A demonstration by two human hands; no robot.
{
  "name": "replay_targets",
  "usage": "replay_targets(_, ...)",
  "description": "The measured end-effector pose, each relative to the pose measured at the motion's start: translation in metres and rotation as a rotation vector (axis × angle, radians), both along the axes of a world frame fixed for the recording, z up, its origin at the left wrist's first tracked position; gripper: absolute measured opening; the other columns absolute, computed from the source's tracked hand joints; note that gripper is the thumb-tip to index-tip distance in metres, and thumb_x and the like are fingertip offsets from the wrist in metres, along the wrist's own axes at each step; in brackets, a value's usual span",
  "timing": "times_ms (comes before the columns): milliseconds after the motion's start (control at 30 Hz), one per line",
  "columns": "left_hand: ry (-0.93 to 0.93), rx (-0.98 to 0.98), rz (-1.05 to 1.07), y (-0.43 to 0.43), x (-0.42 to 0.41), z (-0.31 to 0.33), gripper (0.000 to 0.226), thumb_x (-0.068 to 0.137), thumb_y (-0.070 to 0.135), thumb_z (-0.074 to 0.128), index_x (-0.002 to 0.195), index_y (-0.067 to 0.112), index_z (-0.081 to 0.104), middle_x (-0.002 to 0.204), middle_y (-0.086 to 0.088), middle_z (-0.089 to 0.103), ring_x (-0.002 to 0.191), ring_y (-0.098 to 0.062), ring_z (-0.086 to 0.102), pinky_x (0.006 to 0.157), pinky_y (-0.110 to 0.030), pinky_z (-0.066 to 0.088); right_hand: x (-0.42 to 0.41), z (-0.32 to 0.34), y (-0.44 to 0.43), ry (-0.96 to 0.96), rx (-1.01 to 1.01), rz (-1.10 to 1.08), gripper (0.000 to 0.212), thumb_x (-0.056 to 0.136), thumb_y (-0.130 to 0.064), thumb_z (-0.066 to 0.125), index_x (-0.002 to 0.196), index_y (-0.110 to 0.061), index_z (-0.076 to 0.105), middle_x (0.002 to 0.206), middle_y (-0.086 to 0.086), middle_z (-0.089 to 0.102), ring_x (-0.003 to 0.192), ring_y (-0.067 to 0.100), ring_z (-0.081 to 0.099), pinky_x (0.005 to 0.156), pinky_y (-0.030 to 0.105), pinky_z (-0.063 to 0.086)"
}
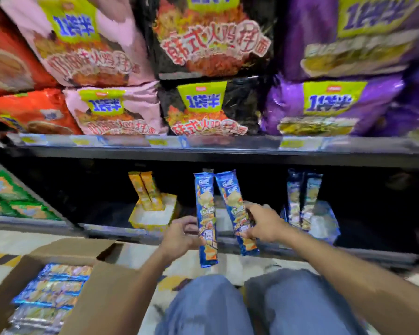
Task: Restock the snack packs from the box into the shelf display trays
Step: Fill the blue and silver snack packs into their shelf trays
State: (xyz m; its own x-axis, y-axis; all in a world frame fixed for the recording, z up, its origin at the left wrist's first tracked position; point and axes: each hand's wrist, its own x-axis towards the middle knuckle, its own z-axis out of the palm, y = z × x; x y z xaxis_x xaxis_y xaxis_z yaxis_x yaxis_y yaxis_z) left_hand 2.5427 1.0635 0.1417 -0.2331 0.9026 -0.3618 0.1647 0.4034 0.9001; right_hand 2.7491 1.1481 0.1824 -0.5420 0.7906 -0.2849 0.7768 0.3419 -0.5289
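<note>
My left hand [179, 234] grips a long blue snack pack [205, 209] held upright in front of the lower shelf. Beside it, my right hand [264, 223] holds a second blue snack pack [235, 204], tilted slightly left at the top. Both packs hang in front of a display tray whose pale bottom [220, 221] shows between them. The open cardboard box [102, 293] stands at the lower left with several blue snack packs [56, 288] stacked flat inside.
A yellow tray [153, 220] with two orange packs stands to the left, a blue tray [324, 226] with two upright blue packs to the right. Large noodle bags fill the upper shelf [203, 148]. My knees in jeans [228, 308] are below.
</note>
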Motion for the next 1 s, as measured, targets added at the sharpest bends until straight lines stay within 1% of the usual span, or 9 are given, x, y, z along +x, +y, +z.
replay_targets(100,0.091,0.055,-0.115,0.028,0.041,-0.003,0.042,0.062,-0.013,0.078,0.086,0.018,0.063,0.084,-0.011,0.067,0.078,-0.02,0.061,0.072,-0.035,0.054,0.045,-0.009,0.014,0.008,-0.029,-0.095,0.063,0.075,-0.014,0.069,0.132,-0.016,0.042,0.103,0.013,0.064,0.09,0.022,0.047,0.074,0.03,0.04)
replay_targets(167,0.122,0.053,-0.137,0.048,0.067,-0.007,0.044,0.061,-0.011,0.08,0.085,0.021,0.063,0.079,-0.002,0.067,0.077,-0.014,0.06,0.068,-0.027,0.055,0.07,-0.013,0.022,0.013,-0.046,-0.15,0.067,0.078,-0.013,0.069,0.137,-0.013,0.037,0.101,0.014,0.062,0.085,0.023,0.052,0.071,0.032,0.042)
replay_targets(333,0.056,0.021,-0.177,0.094,0.125,-0.025,0.044,0.062,-0.017,0.076,0.088,0.016,0.062,0.079,-0.004,0.063,0.067,-0.016,0.061,0.063,-0.029,0.053,0.123,-0.023,0.04,-0.015,-0.033,-0.287,0.072,0.083,-0.013,0.067,0.144,-0.01,0.03,0.121,0.02,0.059,0.107,0.03,0.058,0.086,0.034,0.046)
replay_targets(500,-0.006,0.04,-0.157,0.135,0.175,-0.046,0.048,0.066,-0.024,0.067,0.083,0.02,0.058,0.082,-0.006,0.064,0.079,-0.027,0.061,0.079,-0.044,0.053,0.17,-0.042,0.065,0.037,0.009,-0.427,0.043,0.077,-0.008,0.068,0.115,-0.018,0.051,0.077,0.005,0.058,0.086,0.028,0.057,0.079,0.036,0.051)
replay_targets(700,-0.001,0.086,-0.137,0.183,0.218,-0.083,0.049,0.071,-0.019,0.068,0.115,-0.004,0.054,0.108,-0.024,0.062,0.084,-0.033,0.063,0.081,-0.05,0.055,0.202,-0.079,0.102,0.036,0.01,-0.536,0.04,0.079,-0.011,0.065,0.115,-0.014,0.049,0.086,0.01,0.061,0.087,0.025,0.047,0.084,0.04,0.047)
replay_targets(733,0.011,0.087,-0.127,0.189,0.223,-0.09,0.051,0.071,-0.017,0.069,0.119,-0.005,0.053,0.113,-0.025,0.061,0.085,-0.033,0.063,0.08,-0.046,0.055,0.205,-0.086,0.108,0.045,-0.004,-0.551,0.039,0.081,-0.011,0.066,0.115,-0.014,0.048,0.087,0.011,0.061,0.087,0.025,0.045,0.084,0.04,0.046)
replay_targets(833,0.114,0.117,-0.086,0.203,0.231,-0.11,0.049,0.072,-0.009,0.074,0.117,-0.003,0.058,0.107,-0.013,0.063,0.081,-0.017,0.062,0.067,-0.01,0.051,0.205,-0.107,0.125,0.073,-0.022,-0.591,0.029,0.083,-0.013,0.067,0.101,-0.014,0.044,0.087,0.012,0.057,0.088,0.028,0.048,0.078,0.039,0.046)
replay_targets(900,0.143,0.116,-0.051,0.205,0.232,-0.12,0.045,0.073,-0.006,0.075,0.115,-0.004,0.059,0.105,-0.011,0.063,0.085,-0.016,0.063,0.059,-0.004,0.047,0.199,-0.122,0.132,0.087,-0.032,-0.612,0.03,0.082,-0.014,0.069,0.095,-0.017,0.041,0.09,0.014,0.057,0.087,0.031,0.052,0.074,0.037,0.045)
replay_targets(1000,0.141,0.113,-0.022,0.205,0.227,-0.136,0.05,0.074,-0.008,0.073,0.121,-0.006,0.055,0.102,-0.009,0.057,0.083,-0.015,0.056,0.057,-0.002,0.046,0.191,-0.143,0.139,0.095,-0.067,-0.614,0.03,0.081,-0.016,0.069,0.103,-0.015,0.048,0.095,0.013,0.06,0.093,0.032,0.056,0.077,0.036,0.046)
